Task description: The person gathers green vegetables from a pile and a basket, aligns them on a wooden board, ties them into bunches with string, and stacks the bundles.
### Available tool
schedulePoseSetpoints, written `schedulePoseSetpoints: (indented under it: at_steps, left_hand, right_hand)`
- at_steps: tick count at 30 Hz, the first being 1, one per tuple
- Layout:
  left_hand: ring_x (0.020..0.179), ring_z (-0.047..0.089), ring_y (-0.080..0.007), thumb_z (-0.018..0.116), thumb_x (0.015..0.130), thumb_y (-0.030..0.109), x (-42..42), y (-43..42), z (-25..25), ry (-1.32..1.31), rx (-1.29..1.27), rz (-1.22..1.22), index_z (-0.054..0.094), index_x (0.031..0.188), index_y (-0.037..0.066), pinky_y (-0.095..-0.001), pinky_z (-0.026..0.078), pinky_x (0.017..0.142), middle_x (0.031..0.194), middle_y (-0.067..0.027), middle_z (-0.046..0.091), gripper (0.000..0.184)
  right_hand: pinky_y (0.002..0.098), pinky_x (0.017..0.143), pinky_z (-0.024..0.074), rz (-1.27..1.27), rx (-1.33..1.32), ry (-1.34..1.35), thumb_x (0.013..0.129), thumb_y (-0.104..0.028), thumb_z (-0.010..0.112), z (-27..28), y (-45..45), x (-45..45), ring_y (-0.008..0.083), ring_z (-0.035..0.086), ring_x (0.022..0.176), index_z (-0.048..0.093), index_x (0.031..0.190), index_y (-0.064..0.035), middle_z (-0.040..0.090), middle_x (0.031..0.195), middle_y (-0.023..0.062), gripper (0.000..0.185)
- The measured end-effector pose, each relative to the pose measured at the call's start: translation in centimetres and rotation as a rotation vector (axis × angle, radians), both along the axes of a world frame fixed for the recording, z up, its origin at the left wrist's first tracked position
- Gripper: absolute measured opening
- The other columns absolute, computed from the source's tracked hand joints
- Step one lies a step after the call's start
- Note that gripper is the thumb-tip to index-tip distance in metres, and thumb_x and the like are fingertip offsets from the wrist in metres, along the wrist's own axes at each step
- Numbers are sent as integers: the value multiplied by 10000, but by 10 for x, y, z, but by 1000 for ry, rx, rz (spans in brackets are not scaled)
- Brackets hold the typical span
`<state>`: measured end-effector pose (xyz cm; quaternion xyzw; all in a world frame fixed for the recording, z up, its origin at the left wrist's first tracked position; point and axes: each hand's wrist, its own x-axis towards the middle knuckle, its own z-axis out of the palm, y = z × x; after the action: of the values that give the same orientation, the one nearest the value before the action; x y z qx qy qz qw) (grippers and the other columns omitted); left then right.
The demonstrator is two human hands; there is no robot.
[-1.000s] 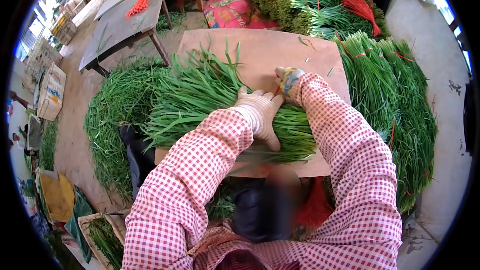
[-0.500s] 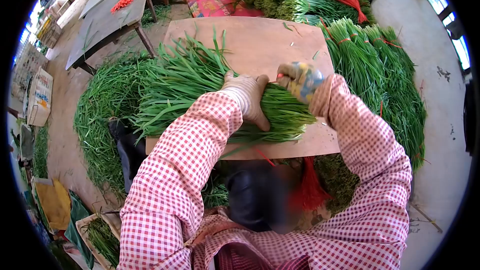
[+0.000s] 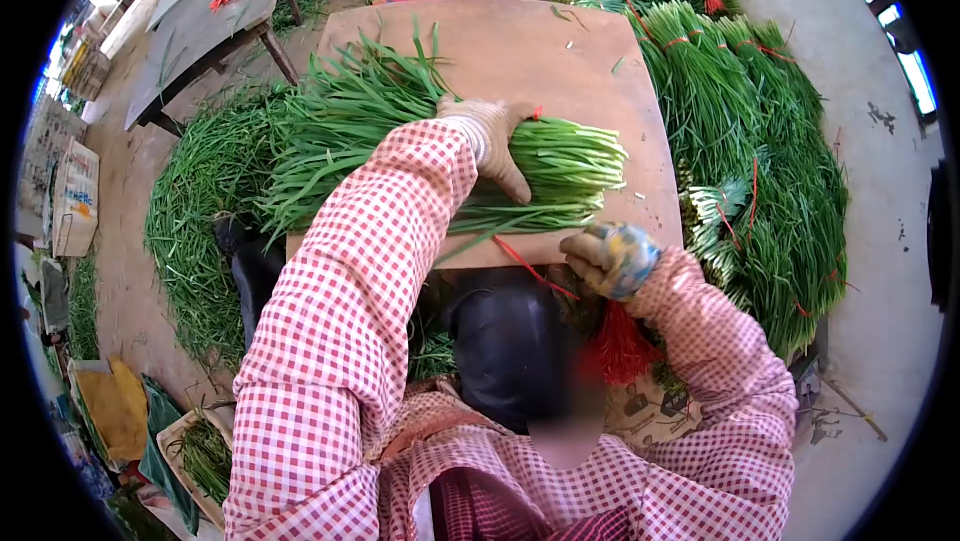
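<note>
A thick bundle of garlic chives lies across a brown board, its pale cut ends to the right and leafy tops to the left. My left hand, in a light knit glove, grips over the middle of the bundle, thumb toward me and fingers on the far side. A bit of red tie shows at its fingertips. From beneath the bundle's near side a red tie hangs over the board's front edge. Beside it, my right hand, in a patterned glove, has curled fingers; what they hold, if anything, is hidden.
The board has small chive scraps on it. Tied chive bundles are piled on the right, loose leaves on the left. Red ties hang below the board's front edge. A dark table stands at the back left.
My right hand has moved from the bundle's far side toward me, to the board's front edge. My left hand stays on the chives. The whole view has shifted slightly.
</note>
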<state>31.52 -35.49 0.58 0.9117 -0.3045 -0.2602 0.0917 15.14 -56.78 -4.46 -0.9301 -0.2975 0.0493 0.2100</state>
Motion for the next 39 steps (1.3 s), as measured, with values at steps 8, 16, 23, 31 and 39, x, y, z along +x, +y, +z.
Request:
schedulePoseSetpoints:
  at_steps: [8, 16, 23, 31, 39]
  left_hand:
    - [1221, 542, -306, 871, 453, 558, -2, 1, -4, -32, -12, 26, 385, 1441, 209, -504, 314, 1048, 1305, -107, 589, 1156]
    - [1187, 560, -320, 876, 453, 538, -1, 3, -13, -56, -75, 35, 416, 1399, 179, -460, 326, 1037, 1239, -123, 624, 1112]
    - [1229, 521, -306, 862, 456, 551, -9, 4, -8, -78, -57, 45, 410, 1397, 151, -510, 275, 1067, 1285, -141, 584, 1118]
    - [1267, 479, -286, 839, 484, 566, -11, 7, -4, -63, -40, 27, 429, 1393, 131, -531, 241, 1088, 1302, -120, 557, 1087]
    - [1260, 483, -273, 839, 487, 574, -16, 11, -3, -92, -69, 8, 418, 1406, 168, -543, 218, 1100, 1296, -104, 559, 1090]
  right_hand:
    - [423, 896, 483, 24, -14, 148, 900, -187, 539, -29, 61, -9, 349, 602, 1042, 571, 1269, -238, 592, 1166, 157, 374]
    - [396, 665, 513, -204, 537, 142, 891, -99, 590, -40, 62, -19, 353, 632, 773, 662, 1062, -56, 647, 855, 160, 190]
    - [353, 697, 520, -463, 583, 277, 933, -184, 555, -46, 55, -64, 281, 650, 765, 674, 1009, -21, 642, 848, 139, 215]
    - [243, 628, 511, -229, 944, -87, 973, -183, 540, 8, 41, 15, 129, 610, 725, 659, 1129, -57, 651, 931, 76, 233]
    - [221, 540, 475, -588, 519, 377, 907, -97, 622, 68, 41, 82, 109, 582, 635, 475, 1345, -14, 593, 791, 35, 469]
